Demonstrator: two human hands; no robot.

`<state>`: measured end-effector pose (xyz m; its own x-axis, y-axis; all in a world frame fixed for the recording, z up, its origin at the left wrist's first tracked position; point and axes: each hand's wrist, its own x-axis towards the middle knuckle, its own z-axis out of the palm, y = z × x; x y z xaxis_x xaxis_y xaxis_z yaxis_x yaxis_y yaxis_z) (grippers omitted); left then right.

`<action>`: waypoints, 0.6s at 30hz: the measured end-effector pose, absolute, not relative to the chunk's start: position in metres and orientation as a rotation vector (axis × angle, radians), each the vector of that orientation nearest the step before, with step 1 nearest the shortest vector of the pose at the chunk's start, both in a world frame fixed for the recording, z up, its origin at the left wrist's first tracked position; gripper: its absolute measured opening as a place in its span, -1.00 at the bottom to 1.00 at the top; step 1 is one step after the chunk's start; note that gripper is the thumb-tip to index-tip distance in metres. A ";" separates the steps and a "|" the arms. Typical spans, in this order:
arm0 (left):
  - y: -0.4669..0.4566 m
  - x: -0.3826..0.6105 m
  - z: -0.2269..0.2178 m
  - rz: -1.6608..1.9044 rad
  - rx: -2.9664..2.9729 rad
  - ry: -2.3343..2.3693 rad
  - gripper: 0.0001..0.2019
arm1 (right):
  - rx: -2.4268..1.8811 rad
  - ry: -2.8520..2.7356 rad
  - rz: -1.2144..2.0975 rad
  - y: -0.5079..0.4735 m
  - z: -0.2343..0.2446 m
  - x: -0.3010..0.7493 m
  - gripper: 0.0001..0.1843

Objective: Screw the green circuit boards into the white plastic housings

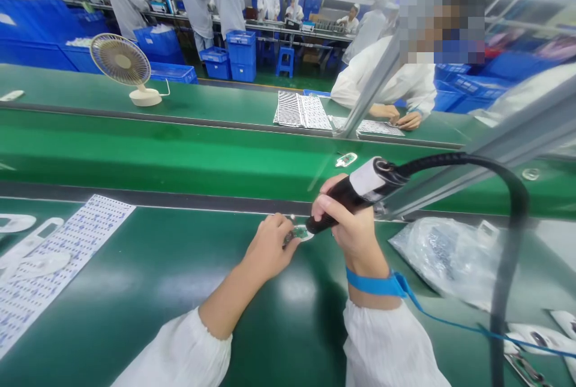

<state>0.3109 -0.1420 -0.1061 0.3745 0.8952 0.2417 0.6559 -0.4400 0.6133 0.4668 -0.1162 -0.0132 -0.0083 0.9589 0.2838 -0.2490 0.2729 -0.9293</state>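
My left hand (270, 249) pinches a small circuit board (297, 234) set in a white oval part, low over the green bench mat (148, 303). My right hand (348, 225) grips a black corded electric screwdriver (348, 198) with a white label band. Its tip reaches down to the board, and my fingers hide part of the board. A thick black cable (510, 213) curves from the tool's top end to the right. A blue wrist strap (373, 284) circles my right wrist, and its thin blue cord trails off to the lower right.
A sheet of small printed labels (58, 267) and white plastic parts (24, 249) lie to my left. A clear plastic bag (450, 261) lies to my right. Beyond runs a green conveyor belt (180, 162). A co-worker's hands (396, 117) work on printed sheets across it, behind a metal frame post (373, 90).
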 end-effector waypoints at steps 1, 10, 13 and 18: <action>-0.142 0.311 -0.106 0.774 2.220 1.347 -0.95 | -0.803 -1.184 1.136 -0.116 -0.013 0.466 -0.82; -0.143 0.313 -0.104 0.762 2.207 1.372 -0.94 | -0.945 -1.340 1.111 -0.110 -0.014 0.467 -0.78; -0.143 0.314 -0.103 0.759 2.211 1.381 -0.94 | -0.934 -1.343 1.115 -0.109 -0.016 0.469 -0.79; -0.144 0.314 -0.104 0.760 2.215 1.386 -0.95 | -0.931 -1.354 1.133 -0.109 -0.017 0.472 -0.79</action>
<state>0.3140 -0.1436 -0.1036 0.3546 0.9072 0.2265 0.6790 -0.4164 0.6046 0.4722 -0.1091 -0.0172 -0.1050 0.9642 0.2437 -0.0700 0.2373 -0.9689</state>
